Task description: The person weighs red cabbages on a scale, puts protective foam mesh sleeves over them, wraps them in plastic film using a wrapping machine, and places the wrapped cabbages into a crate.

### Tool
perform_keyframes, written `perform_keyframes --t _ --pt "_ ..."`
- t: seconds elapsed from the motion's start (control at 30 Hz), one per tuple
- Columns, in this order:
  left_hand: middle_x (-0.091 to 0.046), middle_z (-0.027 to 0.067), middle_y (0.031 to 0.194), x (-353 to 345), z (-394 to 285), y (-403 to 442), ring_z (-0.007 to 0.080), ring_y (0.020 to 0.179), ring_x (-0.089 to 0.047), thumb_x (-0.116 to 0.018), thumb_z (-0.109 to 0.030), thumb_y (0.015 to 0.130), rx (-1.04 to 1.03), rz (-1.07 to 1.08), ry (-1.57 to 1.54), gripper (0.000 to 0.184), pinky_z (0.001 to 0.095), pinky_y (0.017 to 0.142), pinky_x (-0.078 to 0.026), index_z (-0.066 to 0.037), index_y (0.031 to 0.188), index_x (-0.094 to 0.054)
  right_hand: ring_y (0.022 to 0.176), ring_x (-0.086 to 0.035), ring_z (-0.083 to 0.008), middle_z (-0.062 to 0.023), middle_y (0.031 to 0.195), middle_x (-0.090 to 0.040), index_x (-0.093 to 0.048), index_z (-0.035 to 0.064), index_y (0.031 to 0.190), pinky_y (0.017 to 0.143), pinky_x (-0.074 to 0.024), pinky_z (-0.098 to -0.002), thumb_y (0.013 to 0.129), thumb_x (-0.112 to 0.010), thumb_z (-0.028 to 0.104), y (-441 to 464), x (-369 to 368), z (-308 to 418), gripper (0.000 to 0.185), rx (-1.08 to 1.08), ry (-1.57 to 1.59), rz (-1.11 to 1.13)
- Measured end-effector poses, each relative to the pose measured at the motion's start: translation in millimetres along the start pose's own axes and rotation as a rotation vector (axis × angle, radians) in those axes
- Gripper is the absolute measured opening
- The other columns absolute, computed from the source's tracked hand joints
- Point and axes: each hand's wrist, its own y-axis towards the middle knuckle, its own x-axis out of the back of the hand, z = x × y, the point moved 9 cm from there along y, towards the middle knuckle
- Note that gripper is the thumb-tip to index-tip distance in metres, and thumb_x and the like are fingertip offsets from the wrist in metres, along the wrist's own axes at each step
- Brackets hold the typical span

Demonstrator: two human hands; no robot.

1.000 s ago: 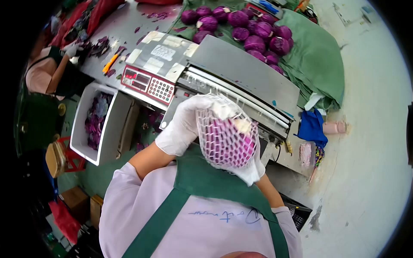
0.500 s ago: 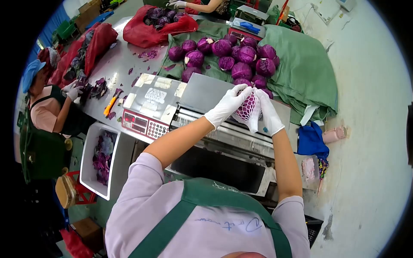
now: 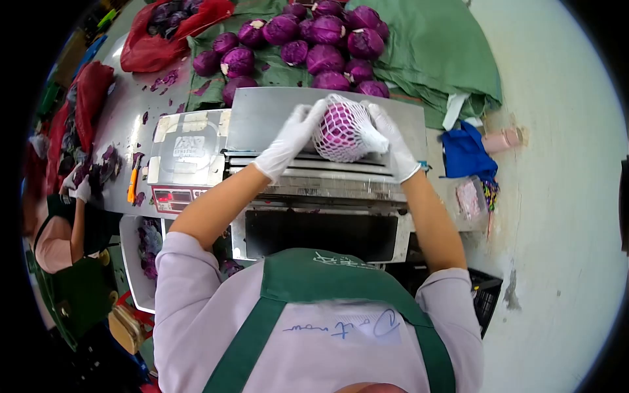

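A purple cabbage in a white foam net sleeve (image 3: 341,130) is held over the metal wrapping machine (image 3: 321,177). My left hand (image 3: 293,137), in a white glove, presses on the left side of the netted cabbage. On the other side, my gloved right hand (image 3: 394,143) grips it near the bunched end of the net, which points right. Some of the fingers are hidden behind the cabbage. Just beyond the machine's flat metal plate (image 3: 262,114) lies a pile of bare purple cabbages (image 3: 325,59) on green cloth.
To the left stands a weighing scale (image 3: 187,154) with a red display panel, and an orange-handled knife (image 3: 133,180). A co-worker's gloved hand (image 3: 82,190) handles leaves at far left. A white bin (image 3: 134,275) holds trimmings. A blue bag (image 3: 466,154) and pink cup (image 3: 503,140) are at right.
The netted cabbage has turned so its bunched net end points right instead of down toward me. Both hands stay on it. The head view has shifted, moving the table contents left and up.
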Motion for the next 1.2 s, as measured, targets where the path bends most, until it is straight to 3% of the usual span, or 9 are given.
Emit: perform_keyframes --t 0.17,0.27,0.57,0.67,0.9,1.0,1.03,1.17,1.2 --pt "-0.06 0.0112 0.106 72 -51 -87 0.0206 0.069 -0.063 -0.067 -0.017 0.087 -0.959 -0.209 1.075 0.048 0.0315 0.055 -0.051 -0.018 0.132 -0.05 0.101 -0.058 -0.0306 -0.013 0.11 -0.059 -0.06 0.0109 0.12 0.087 -0.0475 -0.0369 0.082 -0.066 0.013 -91 3 119 0.038 0.65 -1.636 0.068" --pt "-0.06 0.0088 0.111 88 -14 -99 0.0246 0.082 -0.066 -0.065 -0.014 0.08 -0.697 0.078 1.665 0.05 0.0345 0.063 -0.055 -0.023 0.128 -0.054 0.071 -0.062 -0.0223 -0.0042 0.092 -0.056 -0.054 0.0213 0.12 0.058 -0.0504 -0.0375 0.077 -0.064 0.014 -128 0 96 0.044 0.751 -2.117 0.408" --pt "-0.056 0.0123 0.124 32 -6 -122 0.0197 0.077 -0.067 -0.058 -0.009 0.085 -0.969 0.182 1.223 0.024 0.0293 0.059 -0.054 -0.015 0.107 -0.065 0.076 -0.065 -0.0217 -0.0088 0.091 -0.06 -0.053 0.0048 0.089 0.062 -0.0507 -0.0377 0.088 -0.061 0.012 -135 -17 30 0.01 0.651 -1.521 0.512" --pt "-0.068 0.0096 0.108 69 25 -120 0.0088 0.069 -0.065 -0.05 -0.011 0.099 0.081 0.131 0.369 0.014 0.0228 0.056 -0.05 -0.006 0.101 -0.062 0.066 -0.066 -0.0139 -0.0061 0.081 -0.06 -0.05 0.0025 0.087 0.06 -0.0497 -0.0279 0.095 -0.056 0.01 -144 13 50 0.012 -0.05 -0.921 0.333" --pt "-0.06 0.0195 0.123 85 -125 -99 0.0259 0.114 -0.06 -0.052 -0.011 0.097 -0.761 -0.16 0.002 0.019 0.0377 0.103 -0.045 0.002 0.111 -0.053 0.078 -0.068 -0.0218 -0.0119 0.087 -0.066 -0.053 0.0004 0.098 0.073 -0.0542 -0.0305 0.093 -0.057 0.004 -95 -6 198 0.007 0.682 -0.646 -0.077" --pt "-0.03 0.0202 0.151 27 -102 -36 0.0287 0.142 -0.026 -0.088 -0.023 0.059 -0.852 0.043 0.551 0.115 0.0374 0.118 -0.02 0.002 0.149 -0.021 0.106 -0.059 -0.0322 -0.0201 0.122 -0.056 -0.04 0.0015 0.134 0.093 -0.0471 -0.0348 0.089 -0.058 0.002 -29 -13 131 0.049 1.048 -1.675 0.121" --pt "-0.028 0.0213 0.152 12 -78 -17 0.0303 0.143 -0.025 -0.091 -0.02 0.054 -0.831 0.099 0.702 0.12 0.0371 0.118 -0.019 0.0 0.149 -0.021 0.121 -0.053 -0.031 -0.02 0.137 -0.049 -0.03 0.0043 0.146 0.103 -0.0413 -0.0329 0.09 -0.058 0.003 -7 -18 99 0.062 0.973 -1.953 0.208" --pt "-0.045 0.0191 0.141 -14 -44 15 0.0256 0.131 -0.045 -0.087 -0.027 0.063 -0.553 0.304 0.237 0.11 0.0357 0.11 -0.035 -0.005 0.149 -0.024 0.124 -0.052 -0.0307 -0.0224 0.144 -0.04 -0.022 0.0066 0.15 0.105 -0.041 -0.0355 0.072 -0.081 0.02 -2 -39 59 0.099 0.617 -0.742 0.363" --pt "-0.055 0.015 0.131 -7 -46 14 0.0211 0.119 -0.055 -0.086 -0.029 0.066 -0.489 0.235 0.281 0.1 0.0328 0.104 -0.042 -0.006 0.146 -0.03 0.125 -0.051 -0.024 -0.0188 0.142 -0.044 -0.021 0.0059 0.15 0.107 -0.0386 -0.0335 0.066 -0.087 0.03 1 -37 59 0.11 0.405 -0.956 0.311"
